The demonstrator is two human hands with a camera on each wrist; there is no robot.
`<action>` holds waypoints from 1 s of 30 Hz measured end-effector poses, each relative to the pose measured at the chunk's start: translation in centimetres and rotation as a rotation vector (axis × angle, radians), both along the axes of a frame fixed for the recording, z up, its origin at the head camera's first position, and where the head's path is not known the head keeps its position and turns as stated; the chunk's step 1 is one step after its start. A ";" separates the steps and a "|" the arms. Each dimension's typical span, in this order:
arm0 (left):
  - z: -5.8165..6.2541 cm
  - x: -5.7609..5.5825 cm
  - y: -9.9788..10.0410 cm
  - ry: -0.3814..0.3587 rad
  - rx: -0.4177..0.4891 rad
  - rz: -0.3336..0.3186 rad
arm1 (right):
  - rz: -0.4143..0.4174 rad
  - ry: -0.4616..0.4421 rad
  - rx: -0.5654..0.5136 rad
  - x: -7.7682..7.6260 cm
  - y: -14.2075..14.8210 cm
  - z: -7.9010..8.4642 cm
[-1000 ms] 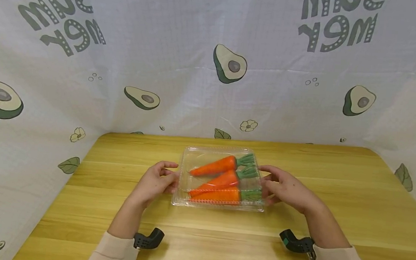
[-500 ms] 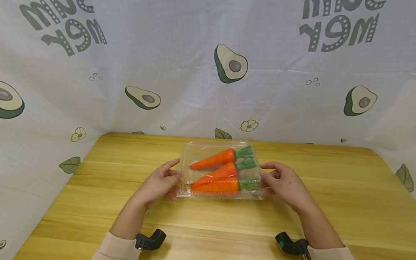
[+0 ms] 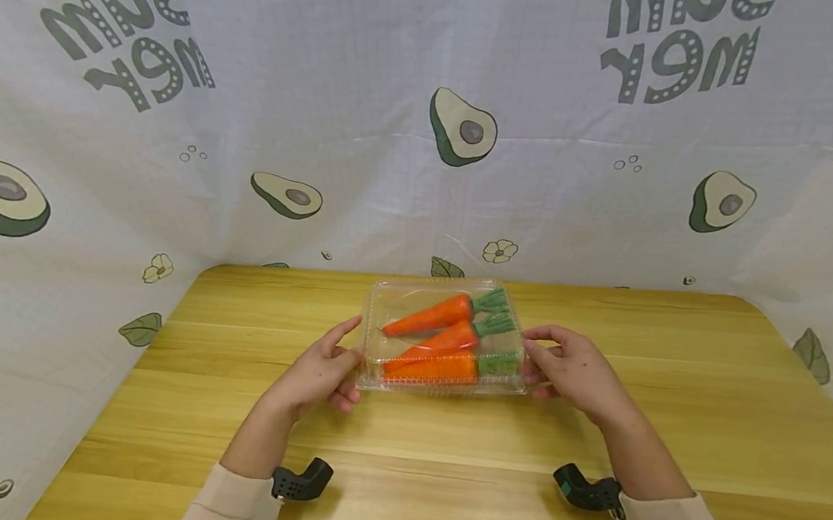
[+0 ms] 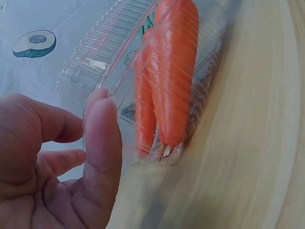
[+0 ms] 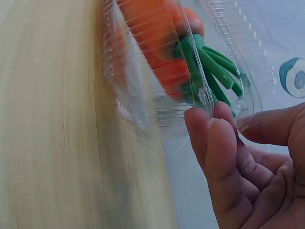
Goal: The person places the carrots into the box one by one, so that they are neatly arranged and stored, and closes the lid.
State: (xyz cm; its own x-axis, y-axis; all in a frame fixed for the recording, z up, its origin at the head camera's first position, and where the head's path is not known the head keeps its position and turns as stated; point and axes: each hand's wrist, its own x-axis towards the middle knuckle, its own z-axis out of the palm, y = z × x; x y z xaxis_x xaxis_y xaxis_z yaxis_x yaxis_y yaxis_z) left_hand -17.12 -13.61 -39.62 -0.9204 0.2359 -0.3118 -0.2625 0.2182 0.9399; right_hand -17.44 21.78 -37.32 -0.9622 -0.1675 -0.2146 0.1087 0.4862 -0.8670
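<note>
A clear plastic clamshell box [image 3: 401, 296] with its lid down is held between my two hands, over the middle of the table. Inside lie three orange carrots with green tops: a far carrot [image 3: 429, 316], a middle carrot [image 3: 442, 342] and a near carrot [image 3: 432, 368]. My left hand [image 3: 317, 374] pinches the box's left edge between thumb and fingers, with the index finger extended along the side. At the opposite end my right hand [image 3: 577, 374] pinches the edge beside the carrot tops [image 5: 217, 67]. The wrist views show the box tilted, with a shadow below it.
The wooden table [image 3: 434, 471] extends on both sides of the box and toward me. A white curtain [image 3: 371, 105] printed with avocados hangs behind it and along both sides. Black wrist mounts [image 3: 301, 479] sit at both wrists.
Both hands have moved the clamshell box a little away from me, with the carrots inside, and it appears raised. My left index finger has spread out along its side.
</note>
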 end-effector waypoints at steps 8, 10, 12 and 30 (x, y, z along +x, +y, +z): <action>-0.1 -0.1 -0.2 -0.015 0.063 -0.026 | 0.016 0.040 -0.022 0.1 0.2 0.1; -0.1 -0.2 -0.3 -0.034 0.086 -0.036 | 0.023 0.050 -0.027 0.1 0.2 0.1; -0.1 -0.3 -0.4 -0.050 0.108 -0.043 | 0.030 0.052 -0.044 0.0 0.1 0.1; -0.2 -0.5 -1.2 -0.084 0.249 -0.120 | 0.042 0.039 -0.058 -0.1 0.2 -0.5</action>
State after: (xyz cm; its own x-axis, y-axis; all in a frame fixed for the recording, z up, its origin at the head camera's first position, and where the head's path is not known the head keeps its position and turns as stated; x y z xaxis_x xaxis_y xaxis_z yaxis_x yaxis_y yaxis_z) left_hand -17.63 -14.78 -39.86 -0.8550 0.4200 -0.3043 -0.3277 0.0174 0.9446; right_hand -17.54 22.03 -37.83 -0.9617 -0.2187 -0.1655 0.0546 0.4386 -0.8970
